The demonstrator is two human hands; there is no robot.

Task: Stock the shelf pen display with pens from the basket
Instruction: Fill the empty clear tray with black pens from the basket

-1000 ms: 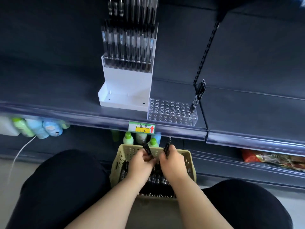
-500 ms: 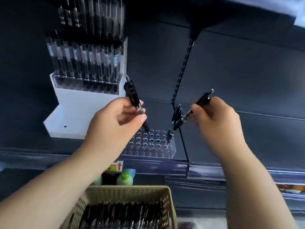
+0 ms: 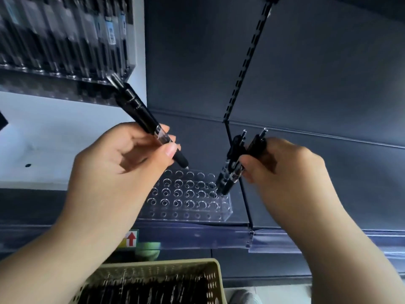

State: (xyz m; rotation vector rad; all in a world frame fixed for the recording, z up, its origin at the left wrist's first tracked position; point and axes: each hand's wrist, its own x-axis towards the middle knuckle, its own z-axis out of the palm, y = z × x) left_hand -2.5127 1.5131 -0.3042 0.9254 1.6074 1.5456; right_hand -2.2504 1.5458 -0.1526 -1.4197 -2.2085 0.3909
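We see left hand (image 3: 122, 165) pinching a black pen (image 3: 141, 116) tilted over the clear holder (image 3: 186, 213); right hand (image 3: 287, 172) pinches a second pen (image 3: 231, 182) (tip at a right-end hole).

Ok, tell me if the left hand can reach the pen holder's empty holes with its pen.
Probably yes: the left hand holds its pen tip-down above the clear pen holder, over empty holes; the right hand is at its right corner.

Shop: shelf price tag (image 3: 131, 238), slotted upright (image 3: 245, 60), stocked pen rack (image 3: 65, 40).
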